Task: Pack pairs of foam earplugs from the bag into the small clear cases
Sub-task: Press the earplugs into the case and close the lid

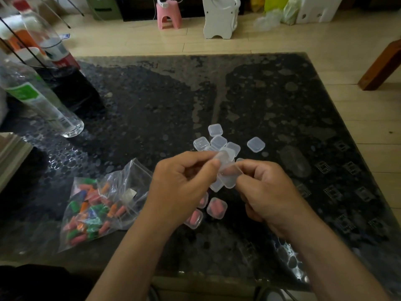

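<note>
Two bare hands meet over the middle of the dark speckled stone worktop (134, 109), both pinching one small clear plastic hinged case (227, 170). The left hand (180, 187) grips the case's far-left edge between thumb and forefinger; the right hand (267, 190) pinches its right edge, the other fingers curled under. Whether the lid is being prised up or pressed down I cannot tell, as the case is blurred.

Just beyond the hands lies a loose cluster of empty clear square cases (217, 141), one more sitting slightly apart to the right. Near the wrists are three closed cases holding pink foam earplugs (216, 207), so the packing looks partly done. To the left, a crumpled clear zip bag of coloured foam earplugs (95, 205) rests on the worktop, its mouth toward the left hand.

Judging by looks, the case is very light, stiff and slick, with thin walls that could crack or skid from a hard squeeze; holding opposite edges near the hinge and latch seems soundest. The earplugs should be soft and springy, easily compressed and feather-light.

Both forearms reach in from the near edge, wrists angled inward.
</note>
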`<state>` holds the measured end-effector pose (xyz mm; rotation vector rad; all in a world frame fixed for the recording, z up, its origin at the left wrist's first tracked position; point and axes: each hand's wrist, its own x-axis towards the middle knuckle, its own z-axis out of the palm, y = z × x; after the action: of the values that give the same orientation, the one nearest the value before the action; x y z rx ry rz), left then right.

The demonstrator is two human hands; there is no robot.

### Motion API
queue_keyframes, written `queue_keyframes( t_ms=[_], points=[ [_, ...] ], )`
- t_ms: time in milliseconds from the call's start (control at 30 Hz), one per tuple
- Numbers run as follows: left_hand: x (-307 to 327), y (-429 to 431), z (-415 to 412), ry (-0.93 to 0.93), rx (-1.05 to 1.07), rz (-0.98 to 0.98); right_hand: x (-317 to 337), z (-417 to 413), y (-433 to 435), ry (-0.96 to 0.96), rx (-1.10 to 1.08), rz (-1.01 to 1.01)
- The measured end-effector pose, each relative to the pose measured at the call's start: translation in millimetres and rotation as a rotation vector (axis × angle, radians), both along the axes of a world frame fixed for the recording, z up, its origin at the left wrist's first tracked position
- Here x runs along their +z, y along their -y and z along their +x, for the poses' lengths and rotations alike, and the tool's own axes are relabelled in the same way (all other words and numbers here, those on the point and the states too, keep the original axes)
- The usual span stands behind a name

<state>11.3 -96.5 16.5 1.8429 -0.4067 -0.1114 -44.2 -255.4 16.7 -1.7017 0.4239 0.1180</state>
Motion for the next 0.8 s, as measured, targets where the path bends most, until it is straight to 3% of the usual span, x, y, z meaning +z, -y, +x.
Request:
queue_keyframes(
  t_ms=[133, 200, 333, 400, 667, 800],
  points=[
    [4, 7, -1, -0.386, 0.035, -0.279, 5, 0, -3, -0.052, 0.062, 0.009],
    [3, 8, 0, -0.470, 0.044, -0.308, 5, 1, -5, -0.096, 0.047, 0.006],
    [-5, 5, 5, -0.483, 0.122, -0.271, 4, 10, -2, -0.173, -0.230, 0.217],
    [-8, 4, 6, -0.478, 0.138, -0.225, 4, 10, -1, -0.148, -0.277, 0.198],
    [-9, 7, 3, -0.466, 0.055, -0.156, -1, 3, -1, 0.105, -0.086, -0.176],
    [-5, 8, 2, -0.510, 0.012, -0.219, 1, 2, -4, 0.099, -0.032, -0.149]
  ],
)
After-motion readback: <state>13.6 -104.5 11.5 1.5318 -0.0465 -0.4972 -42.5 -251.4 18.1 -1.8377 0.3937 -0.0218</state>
